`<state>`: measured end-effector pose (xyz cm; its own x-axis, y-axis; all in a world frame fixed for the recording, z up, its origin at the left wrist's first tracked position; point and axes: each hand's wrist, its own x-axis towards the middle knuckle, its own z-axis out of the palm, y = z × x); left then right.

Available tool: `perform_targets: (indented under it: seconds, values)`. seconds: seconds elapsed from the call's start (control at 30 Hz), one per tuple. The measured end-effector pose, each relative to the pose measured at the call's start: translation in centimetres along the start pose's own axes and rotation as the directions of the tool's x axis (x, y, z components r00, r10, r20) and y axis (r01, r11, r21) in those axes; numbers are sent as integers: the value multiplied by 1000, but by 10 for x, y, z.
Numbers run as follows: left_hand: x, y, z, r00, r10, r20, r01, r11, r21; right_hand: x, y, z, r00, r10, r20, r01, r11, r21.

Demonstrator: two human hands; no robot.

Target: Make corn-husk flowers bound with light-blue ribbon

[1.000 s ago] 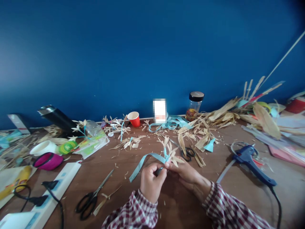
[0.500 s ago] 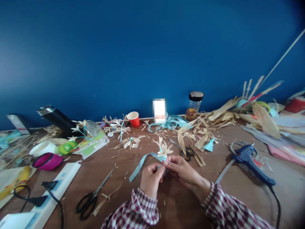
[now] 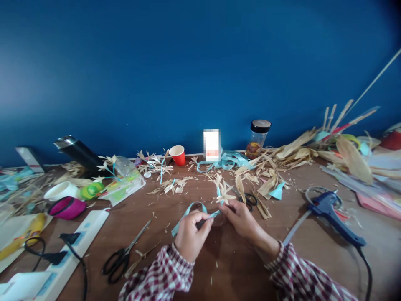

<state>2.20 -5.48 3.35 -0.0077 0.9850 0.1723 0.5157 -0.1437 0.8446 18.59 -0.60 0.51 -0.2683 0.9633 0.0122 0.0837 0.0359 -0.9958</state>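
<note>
My left hand [image 3: 189,234] is closed around a light blue ribbon [image 3: 188,212] and a dark stem, low in the middle of the view. The ribbon loops up and to the left from that fist. My right hand [image 3: 239,217] pinches the base of a small pale flower made of dried husk [image 3: 224,191], which points up above the fingertips. A short stretch of ribbon runs between the two hands. Both wrists wear red-and-white checked sleeves.
Black scissors [image 3: 123,256] lie left of my hands, another pair [image 3: 249,200] just beyond the flower. A blue glue gun [image 3: 330,211] with its cord lies at right. A power strip [image 3: 75,246], pink bowl [image 3: 66,207], red cup [image 3: 178,155], jar [image 3: 258,138] and husk heaps [image 3: 282,161] crowd the wooden table [image 3: 232,267].
My hands have drawn slightly apart, the left moving left with the ribbon pulled taut between them. The flower has shifted a little to the right and up.
</note>
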Motion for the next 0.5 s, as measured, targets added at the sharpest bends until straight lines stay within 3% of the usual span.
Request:
perform_targets:
  seconds: [0.13,0.3,0.5]
  values:
    - [13,-3,-30,995,-11,101,1,995,101,-1,-2,0,1000,21,-15,-22,999,-42]
    - [27,3,-61,990,-79,120,53,978,203,-3,-7,-1,997,1,-81,-8,997,-81]
    - [41,-13,-70,987,-42,154,-10,946,324,-4,-10,1,997,37,-62,-38,999,-11]
